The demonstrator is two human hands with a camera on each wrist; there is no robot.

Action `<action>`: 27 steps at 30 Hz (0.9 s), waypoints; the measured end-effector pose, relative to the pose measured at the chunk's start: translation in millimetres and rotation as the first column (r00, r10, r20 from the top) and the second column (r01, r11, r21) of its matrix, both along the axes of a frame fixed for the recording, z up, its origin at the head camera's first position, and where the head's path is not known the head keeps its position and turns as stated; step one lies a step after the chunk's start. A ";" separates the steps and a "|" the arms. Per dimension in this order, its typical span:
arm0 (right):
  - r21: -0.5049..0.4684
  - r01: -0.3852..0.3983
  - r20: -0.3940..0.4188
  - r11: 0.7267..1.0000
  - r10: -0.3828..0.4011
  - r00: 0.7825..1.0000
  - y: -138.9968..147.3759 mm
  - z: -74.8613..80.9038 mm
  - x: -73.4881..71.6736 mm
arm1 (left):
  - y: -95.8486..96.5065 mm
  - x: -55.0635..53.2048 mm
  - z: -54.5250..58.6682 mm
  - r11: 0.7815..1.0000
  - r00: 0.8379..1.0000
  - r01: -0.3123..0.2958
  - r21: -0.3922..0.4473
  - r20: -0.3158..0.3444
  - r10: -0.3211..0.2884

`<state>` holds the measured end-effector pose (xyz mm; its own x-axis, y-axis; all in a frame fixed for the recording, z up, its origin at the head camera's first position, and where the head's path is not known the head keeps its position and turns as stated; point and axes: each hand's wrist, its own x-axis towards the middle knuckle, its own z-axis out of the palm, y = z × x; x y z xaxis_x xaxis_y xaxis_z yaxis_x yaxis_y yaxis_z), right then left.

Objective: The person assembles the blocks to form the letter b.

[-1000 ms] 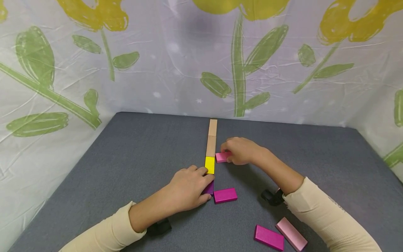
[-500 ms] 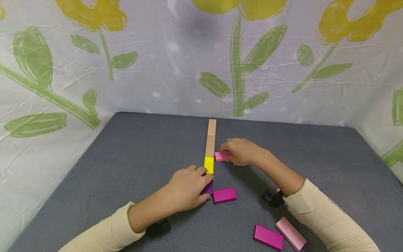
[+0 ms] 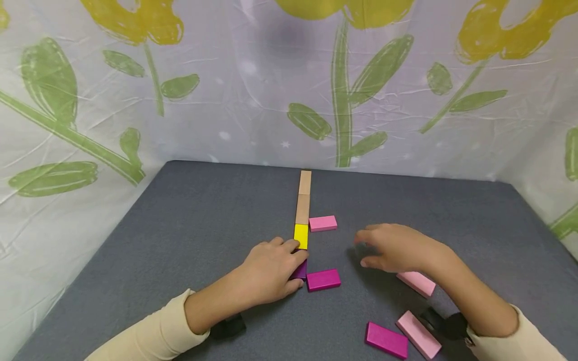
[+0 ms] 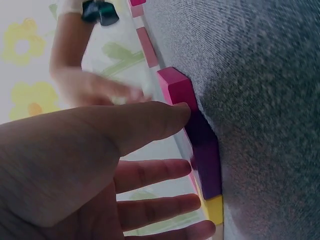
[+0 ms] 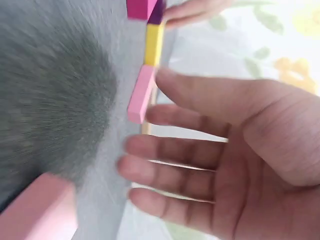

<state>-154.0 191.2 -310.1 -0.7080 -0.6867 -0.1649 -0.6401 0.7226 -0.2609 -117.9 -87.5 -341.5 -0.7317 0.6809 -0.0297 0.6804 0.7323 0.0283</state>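
A row of blocks runs down the table: two tan blocks, a yellow block and a purple block. My left hand rests against the purple block, its fingers fairly straight and its thumb at the near end. A pink block juts right from the row beside the tan and yellow blocks. Beside the purple one, a magenta block juts out likewise. My right hand is in the air right of the row, fingers apart, holding nothing. Another pink block lies partly hidden below it.
Near the front right lie a loose magenta block and a light pink block, close together. The grey table ends at a flower-printed curtain at the back and sides.
My right hand has let go of the pink block beside the row and moved right and nearer, over the loose blocks. My left hand has stayed in place.
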 end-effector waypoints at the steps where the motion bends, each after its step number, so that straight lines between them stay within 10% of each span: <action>1: -0.001 -0.001 0.036 1.000 0.001 0.999 6.5 0.0 8.7 | 0.1 0.5 0.2 1.000 1.000 0.005 0.007 -0.002 -0.005; 12: -0.001 0.086 0.184 0.996 -0.084 0.979 40.2 -20.5 83.8 | 7.2 0.3 -1.7 0.997 0.997 0.069 0.045 -0.044 -0.067; 20: -0.107 -0.017 0.203 0.994 0.039 0.978 32.4 -22.0 83.2 | 13.3 -2.0 -6.3 0.995 0.996 0.084 0.058 -0.044 -0.082; 27: -0.068 0.022 0.224 0.997 -0.006 0.975 38.8 -19.1 83.2 | 15.2 -4.0 -5.4 0.994 0.996 0.088 0.062 -0.011 -0.087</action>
<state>-70.8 230.1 -329.2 -0.6684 -0.6923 -0.2718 -0.5498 0.7061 -0.4463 -121.9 -72.3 -346.9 -0.6692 0.7428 0.0211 0.7423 0.6669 0.0661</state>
